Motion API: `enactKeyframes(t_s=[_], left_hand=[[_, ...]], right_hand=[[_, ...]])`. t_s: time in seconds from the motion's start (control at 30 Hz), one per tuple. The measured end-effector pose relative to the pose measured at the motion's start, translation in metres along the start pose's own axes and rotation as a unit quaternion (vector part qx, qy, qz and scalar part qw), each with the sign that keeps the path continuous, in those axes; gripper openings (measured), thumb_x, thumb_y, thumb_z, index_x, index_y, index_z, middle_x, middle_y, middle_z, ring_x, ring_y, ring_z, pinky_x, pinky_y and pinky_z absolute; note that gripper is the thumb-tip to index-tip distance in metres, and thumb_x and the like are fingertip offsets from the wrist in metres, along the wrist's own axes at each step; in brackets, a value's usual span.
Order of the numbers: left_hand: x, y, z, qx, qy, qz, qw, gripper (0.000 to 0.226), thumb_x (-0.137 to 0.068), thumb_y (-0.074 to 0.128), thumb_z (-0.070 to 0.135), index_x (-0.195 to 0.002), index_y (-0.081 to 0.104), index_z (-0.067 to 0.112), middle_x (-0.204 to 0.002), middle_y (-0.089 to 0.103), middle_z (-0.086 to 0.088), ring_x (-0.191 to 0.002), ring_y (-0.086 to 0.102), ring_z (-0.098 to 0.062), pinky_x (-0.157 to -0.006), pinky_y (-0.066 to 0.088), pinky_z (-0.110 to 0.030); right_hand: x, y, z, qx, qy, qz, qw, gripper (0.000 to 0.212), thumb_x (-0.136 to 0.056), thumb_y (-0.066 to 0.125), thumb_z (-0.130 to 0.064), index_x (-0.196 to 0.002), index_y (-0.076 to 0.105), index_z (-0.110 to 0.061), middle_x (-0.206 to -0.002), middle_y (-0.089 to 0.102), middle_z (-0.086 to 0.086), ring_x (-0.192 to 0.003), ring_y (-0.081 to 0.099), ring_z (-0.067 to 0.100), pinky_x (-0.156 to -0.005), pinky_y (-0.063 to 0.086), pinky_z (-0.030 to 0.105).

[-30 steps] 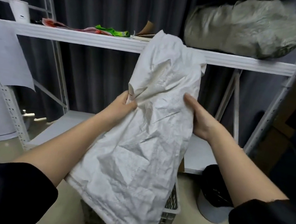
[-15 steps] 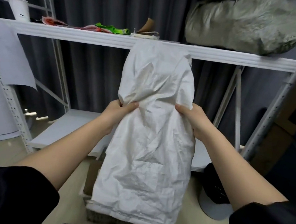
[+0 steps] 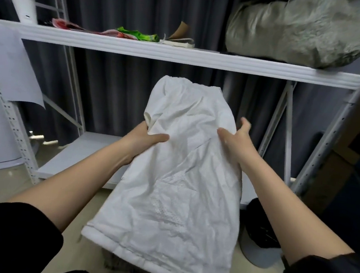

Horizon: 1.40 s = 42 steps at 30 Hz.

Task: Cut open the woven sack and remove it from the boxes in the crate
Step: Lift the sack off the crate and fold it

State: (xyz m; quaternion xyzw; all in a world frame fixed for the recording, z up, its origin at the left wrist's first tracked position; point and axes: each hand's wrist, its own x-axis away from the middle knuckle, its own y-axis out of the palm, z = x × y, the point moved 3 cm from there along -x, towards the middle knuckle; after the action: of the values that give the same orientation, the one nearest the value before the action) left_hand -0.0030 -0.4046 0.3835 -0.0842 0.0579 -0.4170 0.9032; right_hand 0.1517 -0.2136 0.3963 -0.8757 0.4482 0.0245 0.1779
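I hold an empty, crumpled white woven sack (image 3: 175, 193) in the air in front of me, its hemmed end hanging toward me. My left hand (image 3: 145, 140) pinches its left edge, thumb on top. My right hand (image 3: 237, 140) lies against its right edge with the thumb on the cloth and the fingers spread apart. Under the sack only a sliver of the crate (image 3: 114, 263) shows on the floor; the boxes are hidden.
A white metal rack stands ahead: its upper shelf (image 3: 183, 54) carries a white cup, coloured wrappers, a book and a bulky grey bag (image 3: 296, 30); its lower shelf (image 3: 88, 155) sits behind the sack. A dark cap (image 3: 259, 240) lies on the floor at right.
The sack has folded down: its top dropped from the upper shelf's height to well below it. Both hands shifted on it, and my right hand's fingers have spread.
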Motion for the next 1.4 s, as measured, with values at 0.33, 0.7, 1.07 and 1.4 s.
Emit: enactKeyframes(t_s=[0.33, 0.7, 1.07, 1.4], left_hand=[[0.01, -0.002, 0.037, -0.116, 0.072, -0.039, 0.99, 0.025, -0.088, 0.062, 0.015, -0.112, 0.06, 0.007, -0.103, 0.067, -0.006, -0.092, 0.065, -0.017, -0.085, 0.053, -0.033], [0.027, 0.005, 0.057, -0.161, 0.126, -0.084, 0.975, 0.013, -0.094, 0.056, 0.024, -0.093, 0.06, 0.012, -0.084, 0.056, 0.006, -0.075, 0.054, -0.003, -0.069, 0.045, -0.021], [0.064, -0.023, 0.077, -0.449, 0.399, 0.205, 0.772, 0.054, -0.089, 0.047, 0.043, -0.138, 0.046, 0.019, -0.153, 0.032, -0.006, -0.142, 0.027, -0.02, -0.114, 0.018, -0.036], [0.006, -0.058, -0.032, -0.596, 0.198, 0.243, 0.739, 0.069, -0.088, 0.016, 0.067, -0.15, 0.003, 0.04, -0.161, -0.01, 0.0, -0.148, -0.011, -0.017, -0.112, -0.007, -0.059]], right_hand=[[0.007, 0.031, -0.053, 0.408, -0.263, -0.239, 0.841, 0.124, -0.053, 0.075, -0.069, -0.149, 0.002, -0.04, -0.159, 0.004, -0.017, -0.147, 0.002, 0.012, -0.12, 0.005, 0.043], [0.038, 0.056, -0.028, 0.088, -0.067, -0.345, 0.932, 0.045, -0.078, 0.071, -0.012, -0.12, 0.057, -0.022, -0.116, 0.066, -0.001, -0.107, 0.063, 0.014, -0.097, 0.049, 0.034], [0.003, 0.034, 0.0, 0.075, 0.062, 0.099, 0.99, 0.063, -0.077, 0.068, -0.035, -0.129, 0.04, -0.012, -0.126, 0.055, 0.011, -0.112, 0.053, 0.036, -0.083, 0.042, 0.037], [0.012, 0.051, 0.013, -0.229, 0.084, -0.063, 0.968, 0.047, -0.074, 0.074, -0.016, -0.119, 0.06, -0.012, -0.109, 0.069, 0.007, -0.095, 0.068, 0.024, -0.08, 0.056, 0.038]])
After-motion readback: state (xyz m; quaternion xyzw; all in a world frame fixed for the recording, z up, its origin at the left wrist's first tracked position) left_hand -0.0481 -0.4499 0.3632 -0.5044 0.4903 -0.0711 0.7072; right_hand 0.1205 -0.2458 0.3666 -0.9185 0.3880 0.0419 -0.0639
